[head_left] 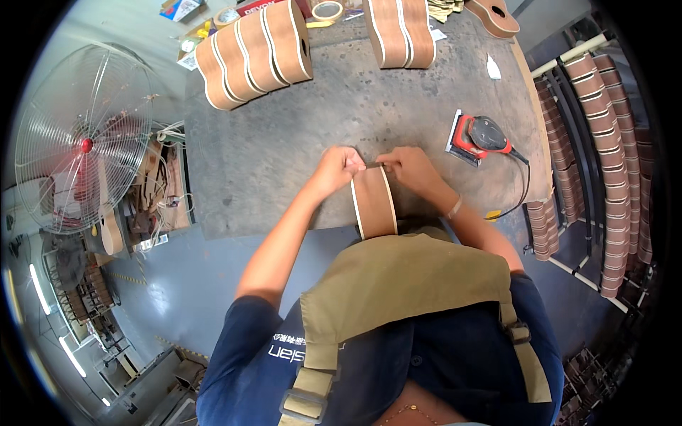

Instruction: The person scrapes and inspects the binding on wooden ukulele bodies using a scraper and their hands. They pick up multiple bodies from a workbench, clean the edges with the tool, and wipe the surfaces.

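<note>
A brown wooden instrument body (373,202) with cream edging stands on its side at the table's near edge, against the olive apron (405,277). My left hand (335,170) is closed at the body's far end, pinching a narrow dark strip (371,165) that lies across it. My right hand (410,170) has its fingers curled round the strip's other end, index finger along it. What the strip is, I cannot make out. A red and black electric sander (483,137) with a cable rests to the right of my right hand.
Wooden instrument bodies (252,53) (398,34) stand in rows at the back of the dark worktable (249,156), near tape rolls (327,11) and a small white bottle (493,67). A caged fan (85,145) is at left, racks of stacked bodies (600,170) at right.
</note>
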`<state>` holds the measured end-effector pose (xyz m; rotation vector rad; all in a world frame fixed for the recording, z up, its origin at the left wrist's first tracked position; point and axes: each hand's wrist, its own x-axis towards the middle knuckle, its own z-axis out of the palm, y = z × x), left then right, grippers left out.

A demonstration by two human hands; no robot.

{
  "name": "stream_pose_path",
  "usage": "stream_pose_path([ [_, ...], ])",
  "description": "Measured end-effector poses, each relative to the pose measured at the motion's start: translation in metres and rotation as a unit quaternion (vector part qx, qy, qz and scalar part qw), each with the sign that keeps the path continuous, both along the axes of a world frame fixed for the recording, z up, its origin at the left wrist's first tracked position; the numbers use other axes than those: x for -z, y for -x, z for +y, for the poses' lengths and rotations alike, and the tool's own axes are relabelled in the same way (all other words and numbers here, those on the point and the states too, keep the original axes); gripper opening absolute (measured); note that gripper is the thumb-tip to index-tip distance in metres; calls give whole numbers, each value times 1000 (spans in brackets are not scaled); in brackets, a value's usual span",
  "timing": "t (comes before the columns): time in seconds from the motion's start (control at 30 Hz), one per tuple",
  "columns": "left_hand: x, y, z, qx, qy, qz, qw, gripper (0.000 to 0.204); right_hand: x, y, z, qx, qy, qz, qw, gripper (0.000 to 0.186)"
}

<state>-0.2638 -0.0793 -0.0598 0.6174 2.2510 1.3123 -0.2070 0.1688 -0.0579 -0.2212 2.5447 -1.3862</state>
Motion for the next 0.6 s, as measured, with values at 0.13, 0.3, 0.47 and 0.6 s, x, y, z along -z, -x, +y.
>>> stream_pose_path([
  [0.13,-86,-69,-5,1,18,237,971,13,-92,-59,-15,-11,-20,138,990,39],
  [0.3,-94,-87,-9,12,14,270,963,18,-80,-72,-9,-4,9,211,977,42],
  [0.47,-32,13,11,-19,49,44,998,13,-7,15,1,16,50,-20,998,35],
  [0.6,-16,28,14,-14,72,-137,988,10,13,33,9,-6,87,-169,982,35],
])
